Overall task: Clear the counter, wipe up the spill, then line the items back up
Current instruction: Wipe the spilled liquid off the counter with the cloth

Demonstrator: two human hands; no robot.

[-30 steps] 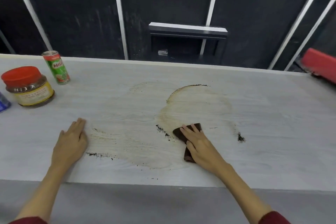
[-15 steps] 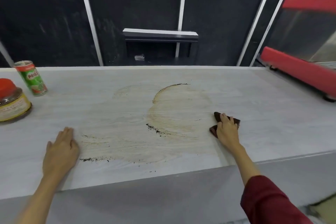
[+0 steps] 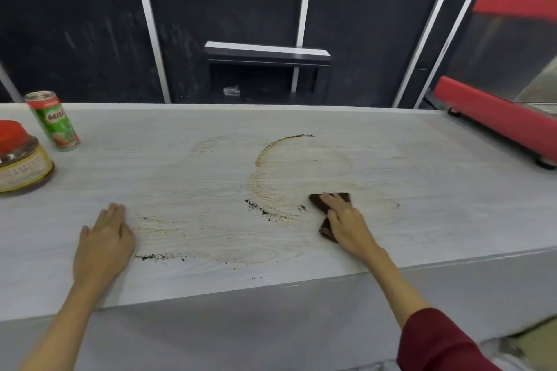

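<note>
A wide brown smear with dark grains covers the middle of the pale counter. My right hand presses flat on a dark brown cloth at the smear's right side. My left hand lies flat and open on the counter left of the smear, holding nothing. A green Milo can and a jar with a red lid stand at the far left.
A red machine stands on the counter's right end. Lines of dark grains lie near the front edge. Behind the counter is a black wall with a dark shelf.
My right hand swept the cloth rightward across the smear, then came back left a little. The view turned right, bringing the red machine in. My left hand stayed put.
</note>
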